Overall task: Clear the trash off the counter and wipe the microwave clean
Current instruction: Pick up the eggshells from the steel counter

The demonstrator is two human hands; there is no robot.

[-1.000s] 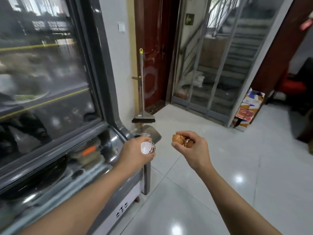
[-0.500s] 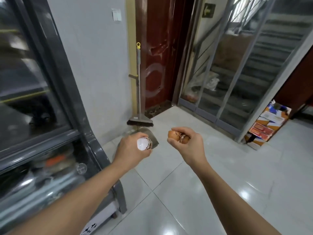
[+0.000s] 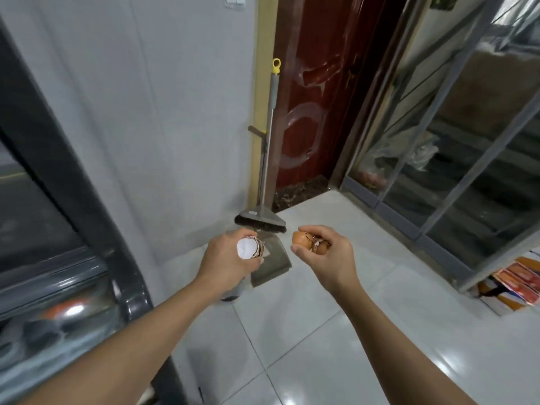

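My left hand (image 3: 226,260) grips a stack of broken eggshells (image 3: 250,248), their white inside facing the camera. My right hand (image 3: 324,255) holds several brown eggshell pieces (image 3: 309,242) in curled fingers. Both hands are held out in front of me above the white tiled floor, close to a grey dustpan (image 3: 270,261) that lies on the floor just beyond them. No counter or microwave is in view.
A broom (image 3: 264,182) leans against the wall corner by a dark red door (image 3: 318,92). A glass-fronted display fridge (image 3: 58,258) fills the left side. Glass doors (image 3: 455,159) stand on the right, with colourful boxes (image 3: 514,287) at their foot.
I have walked forward past the display fridge toward the broom and dustpan, which now appear larger and closer. Both hands keep holding their eggshells in the same pose.
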